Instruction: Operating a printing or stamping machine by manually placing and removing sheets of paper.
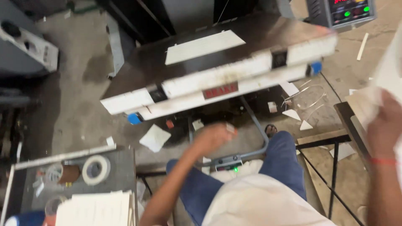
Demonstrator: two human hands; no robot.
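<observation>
My left hand [213, 138] hangs blurred in the air below the front edge of a machine table [138, 71], above my knees. Its fingers are curled, and a small pale bit shows at the fingertips; the blur hides what it is. A white sheet [203, 46] lies on the table's dark metal plate. The table's white front bar [217, 81] carries a blue button at each end [134, 119]. At the far right, my right hand [383, 125], with a red band at the wrist, grips a stack of white sheets [362, 102] on a side stand.
A low grey table at the lower left holds a tape roll [96, 169], a brown roll [67, 173] and a pile of white sheets [96, 209]. A control box with red digits and green lights [349, 10] stands at the top right. Paper scraps [155, 138] litter the concrete floor, and a foot pedal frame [234, 159] sits by my legs.
</observation>
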